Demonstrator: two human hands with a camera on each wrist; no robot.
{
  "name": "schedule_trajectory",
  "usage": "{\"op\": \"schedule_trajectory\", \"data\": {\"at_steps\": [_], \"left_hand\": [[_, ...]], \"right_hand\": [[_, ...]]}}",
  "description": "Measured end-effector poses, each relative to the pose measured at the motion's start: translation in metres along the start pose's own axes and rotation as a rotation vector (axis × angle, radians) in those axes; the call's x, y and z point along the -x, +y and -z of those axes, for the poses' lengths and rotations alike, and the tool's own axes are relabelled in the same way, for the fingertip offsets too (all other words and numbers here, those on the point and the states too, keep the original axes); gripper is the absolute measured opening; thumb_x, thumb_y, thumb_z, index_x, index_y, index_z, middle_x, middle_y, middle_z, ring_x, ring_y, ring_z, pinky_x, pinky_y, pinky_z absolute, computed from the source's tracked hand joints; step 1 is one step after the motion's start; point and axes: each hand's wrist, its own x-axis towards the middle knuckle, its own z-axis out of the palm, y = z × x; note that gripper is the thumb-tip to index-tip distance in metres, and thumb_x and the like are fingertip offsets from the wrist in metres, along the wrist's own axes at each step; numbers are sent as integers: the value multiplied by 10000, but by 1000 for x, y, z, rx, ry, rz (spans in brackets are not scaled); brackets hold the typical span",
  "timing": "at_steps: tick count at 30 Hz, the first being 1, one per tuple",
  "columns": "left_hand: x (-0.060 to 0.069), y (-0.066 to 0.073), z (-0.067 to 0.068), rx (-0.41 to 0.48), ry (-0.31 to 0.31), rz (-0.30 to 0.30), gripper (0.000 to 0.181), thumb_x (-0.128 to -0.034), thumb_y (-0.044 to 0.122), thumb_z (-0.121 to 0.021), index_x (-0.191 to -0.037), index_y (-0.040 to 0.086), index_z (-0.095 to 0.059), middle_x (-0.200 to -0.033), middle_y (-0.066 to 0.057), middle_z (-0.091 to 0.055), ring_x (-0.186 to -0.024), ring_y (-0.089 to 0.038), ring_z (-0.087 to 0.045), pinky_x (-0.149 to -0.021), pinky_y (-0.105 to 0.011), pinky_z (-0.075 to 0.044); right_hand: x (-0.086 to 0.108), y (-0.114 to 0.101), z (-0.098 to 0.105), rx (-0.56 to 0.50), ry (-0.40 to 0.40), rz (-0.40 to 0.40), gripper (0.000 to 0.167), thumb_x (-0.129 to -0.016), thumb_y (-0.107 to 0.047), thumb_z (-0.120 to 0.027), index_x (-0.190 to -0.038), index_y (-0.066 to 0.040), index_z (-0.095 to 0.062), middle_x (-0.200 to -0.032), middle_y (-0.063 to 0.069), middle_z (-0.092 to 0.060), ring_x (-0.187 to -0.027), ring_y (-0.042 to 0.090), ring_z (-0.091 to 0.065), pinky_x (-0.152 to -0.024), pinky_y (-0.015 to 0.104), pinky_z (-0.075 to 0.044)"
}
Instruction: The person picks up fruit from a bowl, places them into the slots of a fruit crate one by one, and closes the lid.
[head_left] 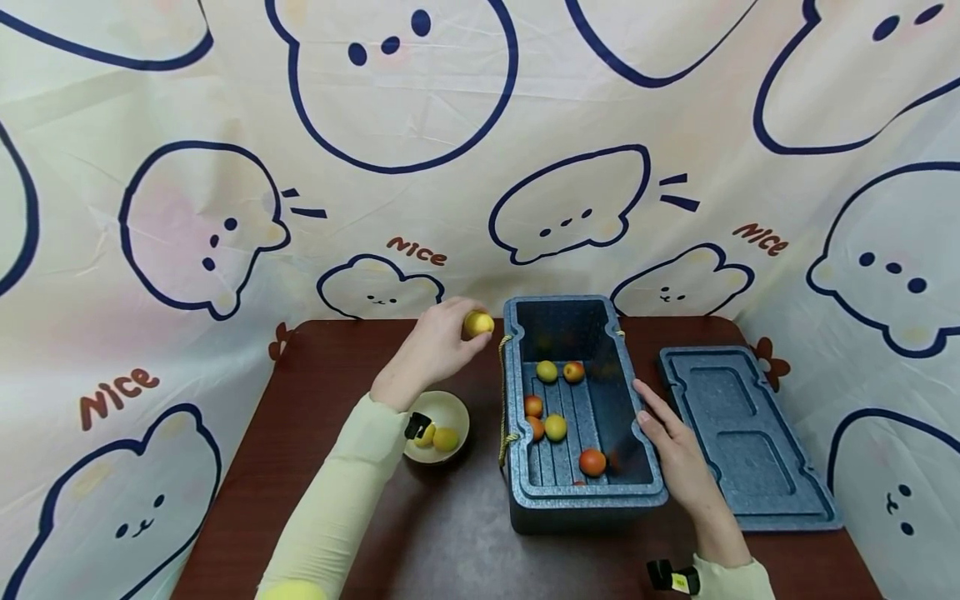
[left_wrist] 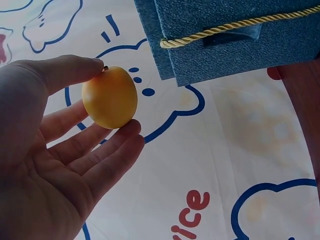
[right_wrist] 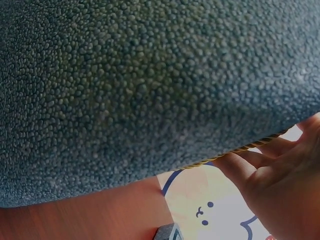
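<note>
My left hand (head_left: pixel 435 342) pinches a yellow fruit (head_left: pixel 478 323) between thumb and fingertips, just left of the box's far left corner. The left wrist view shows this yellow fruit (left_wrist: pixel 110 97) as smooth and oval, with a small dark stem spot. A deep blue-grey foam box (head_left: pixel 585 492) stands on the table with its top open. Several red-orange and yellow fruits (head_left: pixel 592 462) lie spread over its ribbed floor. My right hand (head_left: pixel 682 458) rests against the box's right rim, its fingers fairly straight. Much of the right wrist view is filled by the speckled box wall (right_wrist: pixel 150 90).
Left of the box, a pale bowl (head_left: pixel 447 403) holds yellow fruits, partly covered by my left wrist strap. The box's lid (head_left: pixel 750 433) lies flat at right. A twisted yellow rope (head_left: pixel 504 417) runs along the box's left side. A printed curtain (head_left: pixel 465 208) hangs behind the table.
</note>
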Motion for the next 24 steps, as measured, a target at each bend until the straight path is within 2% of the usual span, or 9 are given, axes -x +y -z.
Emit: {"op": "schedule_trajectory", "data": {"at_steps": [6,16,24], "left_hand": [[-4,4,0,-11,4,-17,306,-942,253,-724,-1207,109,-672,-1212,-57,-635,-971,-236,-579,-818,-325,-540],[-8,6,-1,6,-2,-34,304,-942,247,-727,-1206,107,-669,-1207,-63,-632,-992,-284,-609,-824,-334,-548],[-12,11,0,-3,-6,-49,317,-948,257,-719,-1228,116,-674,-1264,-58,-631,-1005,-207,-560,-848,-320,-543]], "right_hand": [[0,-1,0,5,3,11,496,-1114,-305,-373,-1601,-237,-311,-1639,100,-271,-1328,-51,-336,-949,62,-342],[0,0,-1,-12,1,23,493,-1115,-288,-370,-1601,-225,-312,-1634,118,-272,-1306,-62,-357,-944,77,-368],[-1,0,0,-10,6,26,492,-1115,-287,-373,-1599,-223,-317,-1632,118,-278,-1309,-65,-354,-948,71,-358]]}}
